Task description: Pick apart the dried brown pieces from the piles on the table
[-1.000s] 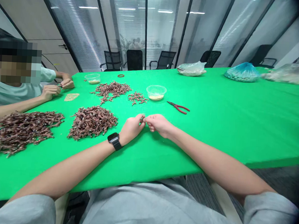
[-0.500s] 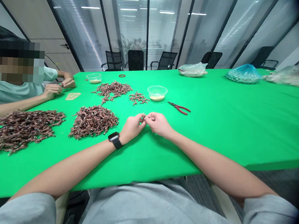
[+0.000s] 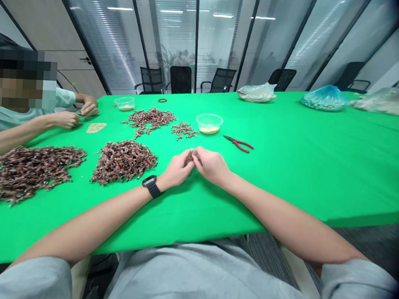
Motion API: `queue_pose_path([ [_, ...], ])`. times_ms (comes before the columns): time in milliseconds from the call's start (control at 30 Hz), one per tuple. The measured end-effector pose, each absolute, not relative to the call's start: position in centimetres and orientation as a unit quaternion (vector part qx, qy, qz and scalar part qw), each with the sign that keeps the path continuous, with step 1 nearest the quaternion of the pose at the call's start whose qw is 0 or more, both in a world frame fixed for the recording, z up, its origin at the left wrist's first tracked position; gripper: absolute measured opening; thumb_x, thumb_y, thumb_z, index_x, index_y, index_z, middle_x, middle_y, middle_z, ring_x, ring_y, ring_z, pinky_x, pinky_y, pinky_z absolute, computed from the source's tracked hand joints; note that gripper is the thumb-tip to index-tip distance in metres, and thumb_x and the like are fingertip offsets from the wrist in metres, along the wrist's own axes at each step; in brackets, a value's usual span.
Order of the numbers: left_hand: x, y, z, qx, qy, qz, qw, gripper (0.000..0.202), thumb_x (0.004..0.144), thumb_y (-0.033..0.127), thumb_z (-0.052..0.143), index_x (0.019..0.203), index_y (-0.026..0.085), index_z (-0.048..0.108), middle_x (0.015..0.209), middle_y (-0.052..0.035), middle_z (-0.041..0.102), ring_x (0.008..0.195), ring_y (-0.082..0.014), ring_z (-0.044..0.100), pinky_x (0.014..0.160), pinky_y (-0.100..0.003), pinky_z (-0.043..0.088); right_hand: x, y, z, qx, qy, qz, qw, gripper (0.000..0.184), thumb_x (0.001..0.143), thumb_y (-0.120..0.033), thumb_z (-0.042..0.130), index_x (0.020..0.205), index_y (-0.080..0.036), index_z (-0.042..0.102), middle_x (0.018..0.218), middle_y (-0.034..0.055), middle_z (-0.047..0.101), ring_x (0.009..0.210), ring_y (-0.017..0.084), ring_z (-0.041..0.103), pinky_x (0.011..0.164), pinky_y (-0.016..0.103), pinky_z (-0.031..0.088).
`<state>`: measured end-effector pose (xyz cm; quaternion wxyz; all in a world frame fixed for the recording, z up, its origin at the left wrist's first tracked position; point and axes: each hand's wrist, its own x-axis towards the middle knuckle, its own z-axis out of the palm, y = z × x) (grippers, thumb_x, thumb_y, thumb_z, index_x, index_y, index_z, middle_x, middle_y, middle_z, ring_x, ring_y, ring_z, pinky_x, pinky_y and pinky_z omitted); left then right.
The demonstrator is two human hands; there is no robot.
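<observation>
Gripping a small brown piece (image 3: 190,157) between fingertips of left hand (image 3: 176,169) and right hand (image 3: 213,166), presumably for steadiness, I have the brown heap (image 3: 124,162) leftward on the counter (image 3: 305,164), seemingly for easy reach.

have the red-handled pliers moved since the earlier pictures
No. Judged against the clear bowl, the red-handled pliers have not visibly shifted either way: they lie to its right, tip nearest it.
</observation>
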<state>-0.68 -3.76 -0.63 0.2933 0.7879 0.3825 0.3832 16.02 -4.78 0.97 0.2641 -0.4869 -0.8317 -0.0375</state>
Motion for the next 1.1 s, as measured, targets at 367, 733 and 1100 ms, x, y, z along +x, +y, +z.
queue_pose_path([
  [367, -0.9, -3.3, -0.9, 0.801, 0.348, 0.36, 0.328, 0.025, 0.103, 0.037, 0.041, 0.108, 0.016, 0.053, 0.071, -0.0017, 0.063, 0.063, -0.0156, 0.059, 0.064, -0.027, 0.047, 16.7, -4.5, 0.9, -0.48, -0.834, -0.032, 0.27, 0.022, 0.102, -0.027, 0.043, 0.101, -0.015, 0.06, 0.091, 0.0107, 0.073, 0.075, 0.02, 0.064, 0.064, 0.029, 0.034],
  [733, -1.4, -3.6, -1.0, 0.871, 0.365, 0.305, 0.127, 0.037, 0.104, 0.029, 0.038, 0.136, 0.016, 0.049, 0.136, -0.0159, 0.063, 0.116, -0.0244, 0.066, 0.098, -0.037, 0.052, 16.2, -3.9, 1.1, -0.515, -0.65, 0.366, 0.422, 0.017, 0.082, -0.028, 0.061, 0.069, -0.019, 0.055, 0.053, -0.003, 0.054, 0.046, 0.01, 0.043, 0.046, 0.024, 0.031],
  [1100, -1.3, -3.6, -0.8, 0.85, 0.35, 0.356, 0.169, 0.036, 0.103, 0.031, 0.043, 0.133, 0.013, 0.051, 0.124, -0.0153, 0.069, 0.108, -0.0214, 0.069, 0.093, -0.032, 0.052, 16.9, -3.8, 2.0, -0.438, -0.559, 0.566, 0.419, 0.025, 0.075, -0.038, 0.073, 0.069, -0.017, 0.061, 0.046, -0.0078, 0.042, 0.039, 0.007, 0.034, 0.037, 0.021, 0.026],
])
